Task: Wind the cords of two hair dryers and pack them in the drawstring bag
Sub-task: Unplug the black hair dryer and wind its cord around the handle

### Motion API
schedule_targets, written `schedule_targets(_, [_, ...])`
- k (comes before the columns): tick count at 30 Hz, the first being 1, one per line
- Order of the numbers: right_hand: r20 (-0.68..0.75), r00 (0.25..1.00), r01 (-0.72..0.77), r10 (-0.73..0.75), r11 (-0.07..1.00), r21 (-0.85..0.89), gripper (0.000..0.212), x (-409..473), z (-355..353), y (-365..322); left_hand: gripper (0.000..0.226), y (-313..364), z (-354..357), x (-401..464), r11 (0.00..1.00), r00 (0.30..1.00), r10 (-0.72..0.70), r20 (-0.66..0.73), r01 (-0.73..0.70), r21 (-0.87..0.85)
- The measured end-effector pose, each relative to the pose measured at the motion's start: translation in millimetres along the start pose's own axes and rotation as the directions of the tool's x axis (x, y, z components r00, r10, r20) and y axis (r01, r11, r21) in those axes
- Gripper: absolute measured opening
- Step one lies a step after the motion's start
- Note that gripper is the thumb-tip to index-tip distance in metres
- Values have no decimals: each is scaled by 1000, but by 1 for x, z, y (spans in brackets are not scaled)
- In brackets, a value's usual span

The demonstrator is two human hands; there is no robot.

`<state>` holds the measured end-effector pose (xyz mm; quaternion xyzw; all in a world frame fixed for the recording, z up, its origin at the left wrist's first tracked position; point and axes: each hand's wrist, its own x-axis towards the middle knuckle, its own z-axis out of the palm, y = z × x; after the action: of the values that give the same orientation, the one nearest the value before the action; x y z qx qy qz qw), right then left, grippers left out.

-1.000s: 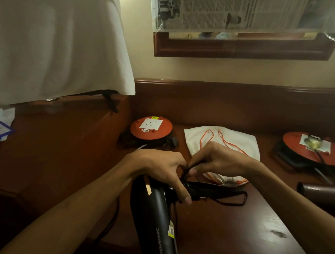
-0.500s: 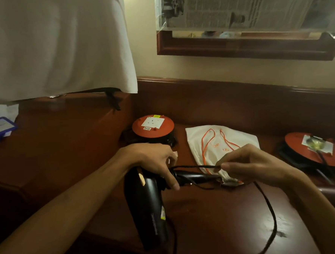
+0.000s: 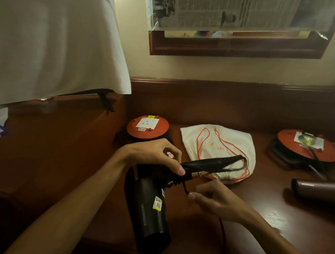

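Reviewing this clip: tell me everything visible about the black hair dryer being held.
The black hair dryer looks like matte plastic, with faint lettering along its barrel and a small yellow-green tag on its side. The barrel points down toward the camera; the handle juts right, over the wooden counter. The left hand grips where handle meets body. Its black cord loops past the handle's end, and the right hand pinches a strand just below the handle.

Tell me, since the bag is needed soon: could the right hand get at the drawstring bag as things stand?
Probably yes. The drawstring bag lies flat just beyond the right hand, with only the black hair dryer's handle crossing above its near edge. The hand pinches the cord, though.
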<state>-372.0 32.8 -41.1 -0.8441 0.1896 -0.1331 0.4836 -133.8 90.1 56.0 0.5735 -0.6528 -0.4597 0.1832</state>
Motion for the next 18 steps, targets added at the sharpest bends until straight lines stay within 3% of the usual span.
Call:
schedule_targets(2, [43,993,-115,113,992,43,24,12,-6,2,15,9,6,0,998,998,-15,54,12,69])
schedule_targets(5, [156,978,-136,136,991,-11,79,36,-22,1,27,19,17,1,978,990,-80,112,56,201])
schedule_targets(6, [196,975,-94,104,994,-57,79,43,-27,0,33,21,19,0,964,987,-110,119,77,253])
schedule_targets(8, [224,972,-55,68,996,-65,54,49,-37,-5,43,22,22,-1,937,979,-167,118,121,327])
schedule_targets(12, [273,962,-34,27,999,20,23,48,-55,-30,54,17,21,-2,903,977,-202,75,156,401])
schedule_targets(18, [425,904,108,-41,985,-135,19,46,-60,-49,37,13,25,-2,932,967,-214,141,159,326])
